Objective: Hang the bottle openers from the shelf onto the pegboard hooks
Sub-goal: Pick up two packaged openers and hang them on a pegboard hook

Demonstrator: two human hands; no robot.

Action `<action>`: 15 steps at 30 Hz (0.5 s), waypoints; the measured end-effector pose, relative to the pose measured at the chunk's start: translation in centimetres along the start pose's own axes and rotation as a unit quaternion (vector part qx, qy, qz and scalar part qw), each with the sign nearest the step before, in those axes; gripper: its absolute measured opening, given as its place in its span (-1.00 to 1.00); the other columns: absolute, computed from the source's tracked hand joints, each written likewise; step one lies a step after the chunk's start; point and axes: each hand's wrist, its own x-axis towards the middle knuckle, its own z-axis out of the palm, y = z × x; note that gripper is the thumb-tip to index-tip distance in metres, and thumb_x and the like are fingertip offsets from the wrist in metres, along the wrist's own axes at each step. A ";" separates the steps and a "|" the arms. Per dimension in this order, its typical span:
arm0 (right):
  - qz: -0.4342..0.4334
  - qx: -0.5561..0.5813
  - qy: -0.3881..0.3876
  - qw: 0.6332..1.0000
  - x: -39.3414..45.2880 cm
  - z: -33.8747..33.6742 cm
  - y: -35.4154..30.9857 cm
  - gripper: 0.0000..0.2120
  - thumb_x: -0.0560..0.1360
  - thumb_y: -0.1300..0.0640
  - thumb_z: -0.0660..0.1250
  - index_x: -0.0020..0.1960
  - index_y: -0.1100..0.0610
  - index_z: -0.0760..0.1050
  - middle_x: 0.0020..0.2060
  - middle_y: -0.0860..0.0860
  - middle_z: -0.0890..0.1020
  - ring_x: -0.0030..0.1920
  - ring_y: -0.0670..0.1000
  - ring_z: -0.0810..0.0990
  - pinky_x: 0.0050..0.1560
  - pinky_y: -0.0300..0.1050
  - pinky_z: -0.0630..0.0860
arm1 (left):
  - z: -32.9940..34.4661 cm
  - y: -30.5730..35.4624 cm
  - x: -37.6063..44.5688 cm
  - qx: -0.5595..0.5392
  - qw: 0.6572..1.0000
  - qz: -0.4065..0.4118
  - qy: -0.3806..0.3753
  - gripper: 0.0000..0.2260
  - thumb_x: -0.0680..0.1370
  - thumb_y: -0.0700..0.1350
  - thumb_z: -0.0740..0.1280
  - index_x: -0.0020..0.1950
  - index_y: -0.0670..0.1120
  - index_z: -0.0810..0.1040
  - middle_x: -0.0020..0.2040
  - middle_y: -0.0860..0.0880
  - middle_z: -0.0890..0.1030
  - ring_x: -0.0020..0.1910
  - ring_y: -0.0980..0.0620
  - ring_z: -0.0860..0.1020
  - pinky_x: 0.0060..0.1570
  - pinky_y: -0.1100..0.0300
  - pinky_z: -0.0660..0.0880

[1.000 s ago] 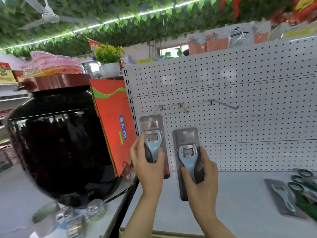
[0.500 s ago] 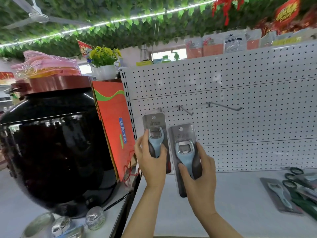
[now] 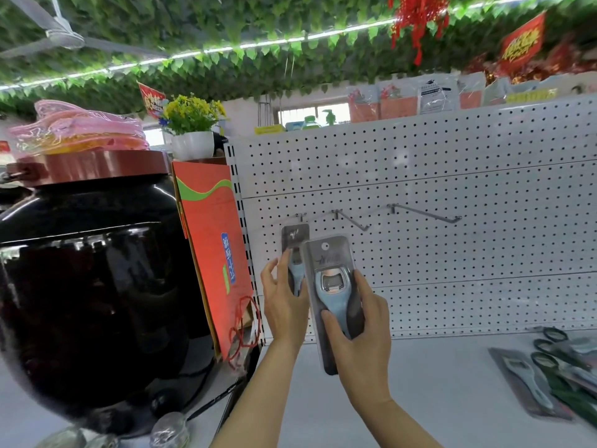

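Note:
My left hand (image 3: 284,302) grips a carded light-blue bottle opener (image 3: 294,247) and holds its top right under the leftmost pegboard hook (image 3: 301,216). My right hand (image 3: 358,334) grips a second carded bottle opener (image 3: 332,286) in front of the white pegboard (image 3: 452,253); this card overlaps the right edge of the first. Two longer hooks, the middle hook (image 3: 352,221) and the right hook (image 3: 426,213), stick out bare. Another carded opener (image 3: 523,379) lies on the white shelf (image 3: 436,399) at the right.
A big black jar (image 3: 90,302) with a brown lid stands at the left, with an orange-red gift bag (image 3: 213,247) leaning between it and the pegboard's edge. Packaged scissors (image 3: 568,354) lie on the shelf at the far right. Small glass jars (image 3: 168,431) sit low left.
Both hands have risen toward the hooks. The left card has moved up to just under the leftmost hook, and the right card now overlaps it.

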 end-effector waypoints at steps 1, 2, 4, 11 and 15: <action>0.000 0.001 -0.002 1.000 0.0 0.3 0.0 -0.31 0.42 0.28 0.45 0.41 -0.18 0.32 0.08 -0.11 0.46 0.07 -0.32 0.49 -0.08 -0.57 0.38 | -0.1 -0.4 0.3 0.008 1.000 -0.003 -0.017 -0.43 0.54 -0.25 0.31 0.51 0.11 0.33 0.44 0.02 0.32 -0.01 0.20 0.46 -0.17 0.58 0.28; -0.001 0.001 -0.004 1.000 0.1 0.5 0.0 -0.31 0.42 0.29 0.45 0.42 -0.15 0.33 0.07 -0.11 0.46 0.07 -0.33 0.49 -0.08 -0.58 0.37 | -0.2 -0.7 0.5 0.011 0.999 -0.009 -0.040 -0.42 0.55 -0.27 0.28 0.53 0.10 0.30 0.48 0.03 0.28 0.11 0.07 0.49 -0.02 0.55 0.28; -0.005 0.001 -0.006 1.000 0.1 1.1 -0.2 -0.32 0.41 0.29 0.45 0.42 -0.13 0.33 0.06 -0.12 0.45 0.06 -0.36 0.48 -0.08 -0.59 0.37 | -0.6 -1.3 1.0 0.017 0.996 -0.012 -0.085 -0.42 0.56 -0.29 0.25 0.55 0.04 0.24 0.54 0.03 0.19 0.41 -0.03 0.36 0.21 0.40 0.23; 0.002 0.011 -0.015 1.000 0.7 3.6 -0.3 -0.30 0.43 0.20 0.45 0.43 -0.23 0.28 0.09 -0.20 0.42 0.10 -0.35 0.47 -0.08 -0.57 0.39 | -3.6 -0.5 2.3 -0.056 0.997 0.032 -0.046 -0.66 0.66 0.01 0.13 0.44 0.21 0.37 0.50 0.03 0.33 0.48 0.02 0.33 0.44 0.00 0.31; 0.001 -0.006 -0.014 1.000 1.8 5.1 -0.3 -0.31 0.44 0.17 0.44 0.45 -0.20 0.25 0.10 -0.16 0.41 0.08 -0.41 0.42 -0.10 -0.58 0.37 | -6.9 1.8 3.7 -0.097 0.992 0.084 -0.020 -0.58 0.62 -0.23 0.14 0.47 0.00 0.41 0.41 0.11 0.43 0.40 0.15 0.40 0.40 0.13 0.35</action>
